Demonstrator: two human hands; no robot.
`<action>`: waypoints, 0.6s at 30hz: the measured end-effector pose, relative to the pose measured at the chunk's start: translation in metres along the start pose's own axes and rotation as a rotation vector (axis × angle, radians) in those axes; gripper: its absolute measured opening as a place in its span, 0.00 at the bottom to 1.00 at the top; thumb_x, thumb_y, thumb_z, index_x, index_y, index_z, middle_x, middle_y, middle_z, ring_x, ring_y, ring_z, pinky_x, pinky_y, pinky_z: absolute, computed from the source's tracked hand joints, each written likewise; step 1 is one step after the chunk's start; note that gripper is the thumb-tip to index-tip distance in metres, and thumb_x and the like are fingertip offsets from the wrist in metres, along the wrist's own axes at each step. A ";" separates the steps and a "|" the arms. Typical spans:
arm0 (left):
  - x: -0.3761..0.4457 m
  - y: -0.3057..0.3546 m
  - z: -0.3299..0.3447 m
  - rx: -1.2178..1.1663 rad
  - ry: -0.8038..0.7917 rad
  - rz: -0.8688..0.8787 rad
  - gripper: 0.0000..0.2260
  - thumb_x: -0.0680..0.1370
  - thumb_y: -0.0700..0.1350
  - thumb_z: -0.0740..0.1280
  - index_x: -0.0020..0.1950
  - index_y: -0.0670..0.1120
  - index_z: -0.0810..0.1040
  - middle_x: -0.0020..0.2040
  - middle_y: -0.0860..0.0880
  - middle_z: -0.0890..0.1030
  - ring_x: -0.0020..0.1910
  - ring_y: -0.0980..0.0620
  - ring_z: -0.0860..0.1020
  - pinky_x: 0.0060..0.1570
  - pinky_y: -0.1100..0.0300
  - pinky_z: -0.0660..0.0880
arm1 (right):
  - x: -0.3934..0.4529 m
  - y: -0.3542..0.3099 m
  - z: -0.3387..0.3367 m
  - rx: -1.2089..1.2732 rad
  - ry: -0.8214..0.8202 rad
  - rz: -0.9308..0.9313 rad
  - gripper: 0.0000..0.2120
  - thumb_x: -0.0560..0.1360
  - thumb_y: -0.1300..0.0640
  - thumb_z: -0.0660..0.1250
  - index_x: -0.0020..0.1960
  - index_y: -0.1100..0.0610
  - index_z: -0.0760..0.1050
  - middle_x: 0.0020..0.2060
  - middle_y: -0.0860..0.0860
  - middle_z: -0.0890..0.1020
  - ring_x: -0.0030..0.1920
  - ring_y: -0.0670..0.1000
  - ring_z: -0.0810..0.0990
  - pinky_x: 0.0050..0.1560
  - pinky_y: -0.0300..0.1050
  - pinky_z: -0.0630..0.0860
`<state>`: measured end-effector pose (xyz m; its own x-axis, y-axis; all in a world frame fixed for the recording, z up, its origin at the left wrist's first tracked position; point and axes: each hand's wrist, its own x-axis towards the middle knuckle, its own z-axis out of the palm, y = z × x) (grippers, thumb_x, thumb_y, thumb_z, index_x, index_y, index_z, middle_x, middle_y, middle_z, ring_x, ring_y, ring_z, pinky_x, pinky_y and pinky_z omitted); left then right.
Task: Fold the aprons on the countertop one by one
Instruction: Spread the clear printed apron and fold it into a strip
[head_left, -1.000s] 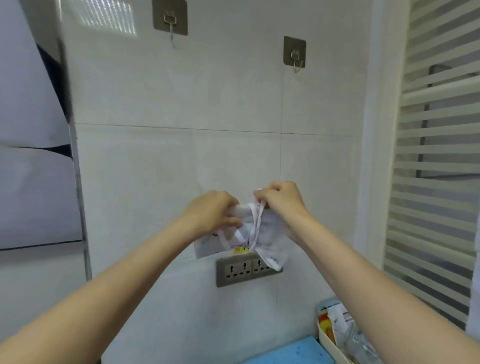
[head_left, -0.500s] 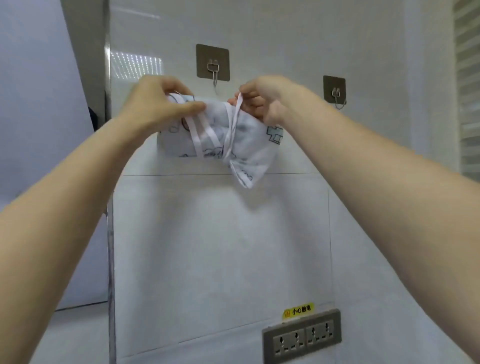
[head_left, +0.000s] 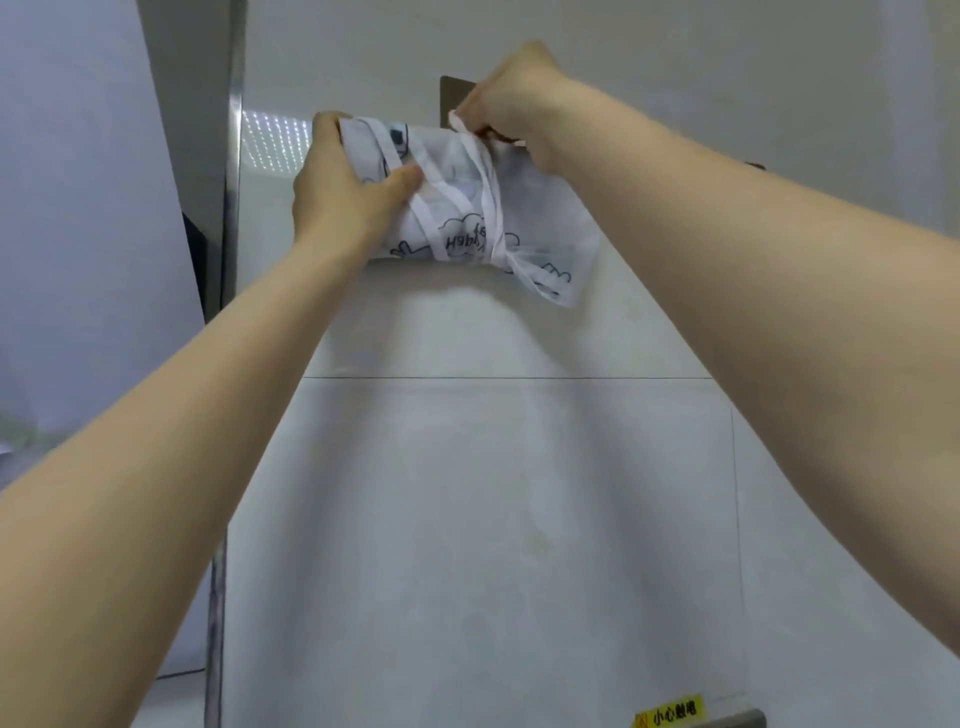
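I see the folded apron held up high against the tiled wall, between my two raised arms. My left hand grips the bundle's left end: the fingers curl over its top edge and the thumb presses across the front, just touching one of the white straps. My right hand sits at the bundle's upper right corner, fingers bunched and pinching the strap end where it rises off the cloth, right in front of a metal hook plate on the wall.

Most of that plate is covered by my right hand, and I cannot tell whether the strap is on the hook or only beside it. The fingertips of the right hand are turned away from me, so the exact pinch is hard to make out. At the bottom edge a yellow warning label and the top of a grey socket plate are cut off.

The apron is thin, pale and half see-through, printed with dark outline drawings and lettering that reads upside down. White straps wrap round its middle and cross at the lower right, where a loose corner of cloth hangs below the bundle.
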<state>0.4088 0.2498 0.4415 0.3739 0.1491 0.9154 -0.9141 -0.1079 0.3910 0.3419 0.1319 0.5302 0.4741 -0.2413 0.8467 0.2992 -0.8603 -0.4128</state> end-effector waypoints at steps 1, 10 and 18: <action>-0.002 -0.003 -0.002 0.006 0.010 -0.001 0.23 0.73 0.48 0.71 0.64 0.43 0.68 0.58 0.49 0.76 0.57 0.48 0.76 0.58 0.52 0.73 | -0.001 -0.001 0.004 -0.080 0.007 -0.028 0.15 0.73 0.62 0.67 0.60 0.61 0.76 0.50 0.53 0.80 0.42 0.48 0.79 0.41 0.35 0.77; -0.025 -0.011 -0.004 0.137 -0.033 0.056 0.26 0.74 0.49 0.70 0.69 0.44 0.67 0.63 0.46 0.75 0.62 0.46 0.73 0.61 0.51 0.72 | -0.061 0.040 0.014 -0.275 0.226 -0.268 0.09 0.78 0.62 0.60 0.56 0.60 0.74 0.60 0.53 0.69 0.49 0.49 0.70 0.46 0.31 0.69; -0.032 -0.005 0.010 0.168 0.021 0.011 0.23 0.76 0.51 0.67 0.67 0.42 0.68 0.62 0.44 0.74 0.61 0.45 0.73 0.60 0.52 0.71 | -0.103 0.118 0.016 0.256 0.266 0.044 0.17 0.79 0.49 0.60 0.61 0.60 0.67 0.59 0.54 0.74 0.58 0.52 0.73 0.58 0.44 0.70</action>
<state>0.4029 0.2353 0.4117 0.3587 0.1678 0.9182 -0.8784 -0.2722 0.3929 0.3420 0.0624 0.3892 0.2690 -0.4132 0.8700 0.4968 -0.7144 -0.4929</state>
